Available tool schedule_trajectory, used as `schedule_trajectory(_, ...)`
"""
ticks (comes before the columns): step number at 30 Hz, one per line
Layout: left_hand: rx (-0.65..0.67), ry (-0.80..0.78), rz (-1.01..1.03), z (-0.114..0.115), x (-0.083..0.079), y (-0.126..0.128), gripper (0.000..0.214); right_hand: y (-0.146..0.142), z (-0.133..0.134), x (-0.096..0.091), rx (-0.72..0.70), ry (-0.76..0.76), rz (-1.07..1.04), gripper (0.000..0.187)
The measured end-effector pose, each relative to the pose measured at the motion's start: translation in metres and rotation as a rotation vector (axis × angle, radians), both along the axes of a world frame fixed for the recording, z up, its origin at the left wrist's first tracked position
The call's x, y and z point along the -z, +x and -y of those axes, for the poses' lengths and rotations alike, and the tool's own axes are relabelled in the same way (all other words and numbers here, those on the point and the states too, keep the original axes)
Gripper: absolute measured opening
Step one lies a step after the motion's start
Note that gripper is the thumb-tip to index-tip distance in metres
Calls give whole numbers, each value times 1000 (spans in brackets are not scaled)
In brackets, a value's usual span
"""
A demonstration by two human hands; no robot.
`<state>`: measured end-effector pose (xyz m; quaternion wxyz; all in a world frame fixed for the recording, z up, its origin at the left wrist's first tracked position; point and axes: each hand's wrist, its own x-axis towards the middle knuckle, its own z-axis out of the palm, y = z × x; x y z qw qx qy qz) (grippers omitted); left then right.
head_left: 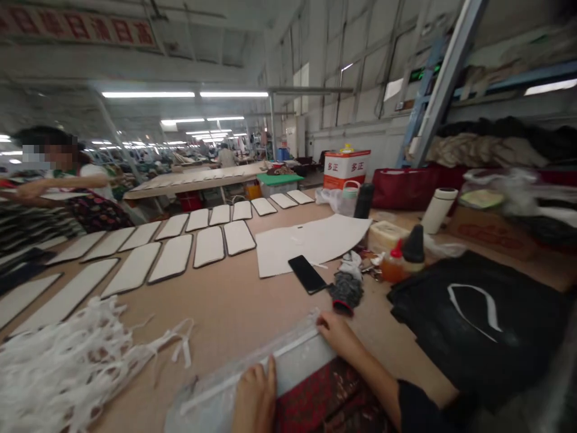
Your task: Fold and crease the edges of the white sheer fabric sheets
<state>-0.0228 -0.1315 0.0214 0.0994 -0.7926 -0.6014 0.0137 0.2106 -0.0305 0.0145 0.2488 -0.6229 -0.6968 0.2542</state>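
Observation:
A narrow white strip (292, 344) lies slantwise along a pale, shiny sheet that looks like plastic (205, 385) at the table's near edge. My left hand (255, 394) rests on the strip near its middle, fingers laid down and thumb apart. At the strip's far right end, my right hand (334, 332) has its fingertips pinched together on it. Dark red patterned cloth (311, 397) shows below the sheet, close to my body. Left of my hands is a tangled heap of white strips (67, 361).
Several pale, dark-edged panels (210, 246) lie in rows on the table (252, 300). Beyond my hands are a large white sheet (279, 240), a phone (308, 274), a grey knitted bundle (346, 287) and bottles (393, 261). Black material (478, 319) lies right. Another person (67, 174) works left.

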Motion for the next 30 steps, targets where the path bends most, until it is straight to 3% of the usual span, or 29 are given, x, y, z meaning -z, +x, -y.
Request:
schedule_trajectory(5, 18, 73, -146, -12, 11, 3, 58, 2, -3, -2, 51, 6, 16, 14)
schedule_trajectory(16, -39, -106, -143, -14, -9, 11, 56, -1, -4, -1, 45, 29, 89, 20)
schedule_trajectory(25, -32, -61, -154, -15, -4, 11, 56, -2, -6, -3, 49, 0, 106, 23)
schedule_trajectory(30, -26, -101, -135, -14, -10, 11, 55, 4, -8, -6, 50, -36, 163, 19)
